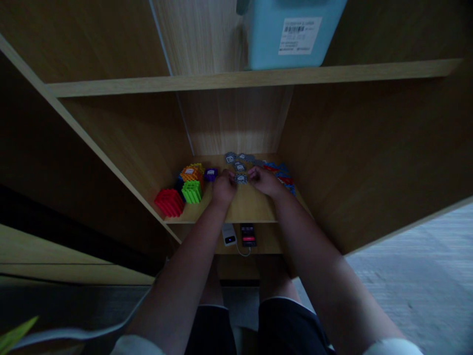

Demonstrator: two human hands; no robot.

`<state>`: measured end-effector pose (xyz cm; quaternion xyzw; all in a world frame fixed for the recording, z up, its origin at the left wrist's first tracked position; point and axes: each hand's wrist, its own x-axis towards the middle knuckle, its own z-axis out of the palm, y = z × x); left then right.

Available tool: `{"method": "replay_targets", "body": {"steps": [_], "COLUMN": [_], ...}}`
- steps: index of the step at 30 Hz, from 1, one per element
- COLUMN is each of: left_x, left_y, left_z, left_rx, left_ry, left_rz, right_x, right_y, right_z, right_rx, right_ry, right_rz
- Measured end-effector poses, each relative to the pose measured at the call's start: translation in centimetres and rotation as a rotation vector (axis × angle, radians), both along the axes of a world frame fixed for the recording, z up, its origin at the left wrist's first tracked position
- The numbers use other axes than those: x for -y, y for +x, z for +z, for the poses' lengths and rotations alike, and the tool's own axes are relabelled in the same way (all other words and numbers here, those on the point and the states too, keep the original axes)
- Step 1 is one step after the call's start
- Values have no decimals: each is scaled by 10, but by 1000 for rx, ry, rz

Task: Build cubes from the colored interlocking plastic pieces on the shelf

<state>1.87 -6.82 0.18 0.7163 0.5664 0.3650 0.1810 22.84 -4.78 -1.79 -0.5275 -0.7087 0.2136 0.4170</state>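
Hands pinch grey labelled piece; writing unreadable.

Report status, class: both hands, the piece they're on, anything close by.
Left hand and right hand both pinching a grey piece on the shelf. More grey pieces behind. Coloured blocks to the left, apart.
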Motion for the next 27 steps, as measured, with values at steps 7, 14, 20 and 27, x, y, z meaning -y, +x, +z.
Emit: {"method": "replay_targets", "body": {"steps": [7,14,20,27], "left_x": [1,5,3,4], "left_y": [0,1,0,1], "left_z": [-1,5,2,5], "left_rx": [-11,-18,-11,-21], "left_ry": [24,-10,-5,-18], "left_rz": [14,26,16,12], "right_x": [0,-3,-4,-4], "right_y": [2,1,-1,1], "right_z": [-1,-5,-7,-7], "right_rx": [-26,-70,-93,-64], "right_ry": [-15,-18,-35,-21], "right_rz": [38,82,99,100]}}
